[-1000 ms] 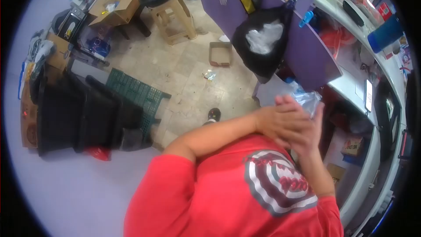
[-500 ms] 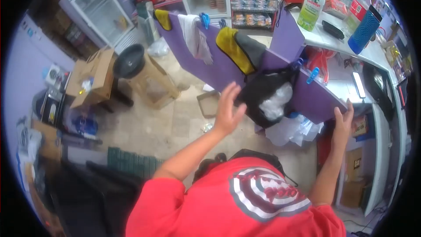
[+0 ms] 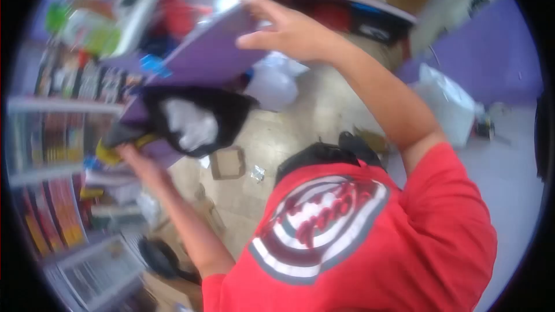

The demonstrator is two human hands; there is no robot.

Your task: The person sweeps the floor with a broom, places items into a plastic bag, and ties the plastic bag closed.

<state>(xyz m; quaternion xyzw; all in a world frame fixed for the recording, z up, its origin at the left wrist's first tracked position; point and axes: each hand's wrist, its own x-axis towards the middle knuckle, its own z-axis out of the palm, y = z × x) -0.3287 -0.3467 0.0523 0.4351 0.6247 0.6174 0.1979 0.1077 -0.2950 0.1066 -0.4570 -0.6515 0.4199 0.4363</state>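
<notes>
My right hand [image 3: 283, 29] is at the end of the purple panel [image 3: 214, 52], its thumb and fingers on either side of the edge. A black bag [image 3: 231, 115] hangs on the panel, with crumpled clear plastic [image 3: 191, 124] in its mouth. Blue clips [image 3: 155, 65] sit on the panel's top edge. My left hand [image 3: 136, 162] reaches to the yellow and grey cloth [image 3: 110, 151] draped over the panel. Motion blur smears its fingers, so whether they grip the cloth cannot be made out.
A white plastic bag [image 3: 274, 86] bulges below the panel. On the floor lie a shallow cardboard box [image 3: 227, 163] and a shiny scrap [image 3: 258, 173]. A green spray bottle [image 3: 89, 32] stands on the counter. Stocked shelves [image 3: 55, 214] line the left, and another white bag [image 3: 445, 104] is at right.
The whole view has swung round and blurred. My left hand has gone from raised and open beside the black bag to the yellow and grey cloth. My right hand stays at the panel's end.
</notes>
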